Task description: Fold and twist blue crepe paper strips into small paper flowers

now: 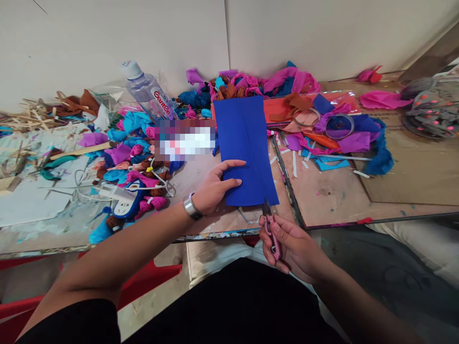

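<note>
A dark blue sheet of paper [245, 143] lies across the table, its far end over the clutter at the back. My left hand [219, 184] holds it at the left edge near the front, thumb and index finger on top; the other fingers are mostly hidden. Just below the sheet's front edge, my right hand [289, 246] is wrapped around pink-handled thread snips [273, 239]. Their dark blades point away from me and meet the front edge near its right corner. Whether the paper is between the blades, I cannot tell.
Left of the sheet stand a water bottle [148, 93] and a blue-and-white power strip [128, 200] with cables among coloured paper bundles. Tape rolls [339, 126] and scraps lie to the right. A table seam [289, 184] runs beside the sheet. Cardboard [412, 177] lies far right.
</note>
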Motion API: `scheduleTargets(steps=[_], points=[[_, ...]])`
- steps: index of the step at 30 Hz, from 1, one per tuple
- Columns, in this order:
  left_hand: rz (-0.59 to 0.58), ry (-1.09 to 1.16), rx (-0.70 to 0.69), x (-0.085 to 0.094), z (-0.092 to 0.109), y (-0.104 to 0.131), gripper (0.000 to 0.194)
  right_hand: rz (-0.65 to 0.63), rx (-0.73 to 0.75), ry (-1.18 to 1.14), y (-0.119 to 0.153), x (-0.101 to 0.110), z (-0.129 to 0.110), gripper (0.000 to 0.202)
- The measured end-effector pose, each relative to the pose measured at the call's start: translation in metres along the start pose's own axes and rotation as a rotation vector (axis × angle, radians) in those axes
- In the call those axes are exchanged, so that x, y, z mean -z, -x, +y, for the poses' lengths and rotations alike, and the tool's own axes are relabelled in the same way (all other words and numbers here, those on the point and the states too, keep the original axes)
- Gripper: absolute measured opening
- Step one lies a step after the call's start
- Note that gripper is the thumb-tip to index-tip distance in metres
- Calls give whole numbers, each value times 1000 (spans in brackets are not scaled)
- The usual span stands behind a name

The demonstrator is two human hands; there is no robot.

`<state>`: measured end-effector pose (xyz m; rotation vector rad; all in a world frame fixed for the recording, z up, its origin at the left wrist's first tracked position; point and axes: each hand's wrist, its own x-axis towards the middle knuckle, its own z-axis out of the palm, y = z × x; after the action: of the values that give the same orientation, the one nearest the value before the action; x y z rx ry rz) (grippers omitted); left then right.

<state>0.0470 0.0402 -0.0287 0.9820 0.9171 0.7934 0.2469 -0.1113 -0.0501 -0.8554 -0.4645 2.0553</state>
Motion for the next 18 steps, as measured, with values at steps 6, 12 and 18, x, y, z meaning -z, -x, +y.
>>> scheduleTargets(steps=[6,12,18], points=[[2,-12,13,0,0,1,56,4,-8,5,0,0,0,29],[10,-26,5,0,0,1,55,8,0,0,0,-2,-1,29],[6,-25,15,0,0,1,55,13,16,-14,0,-5,-2,29]])
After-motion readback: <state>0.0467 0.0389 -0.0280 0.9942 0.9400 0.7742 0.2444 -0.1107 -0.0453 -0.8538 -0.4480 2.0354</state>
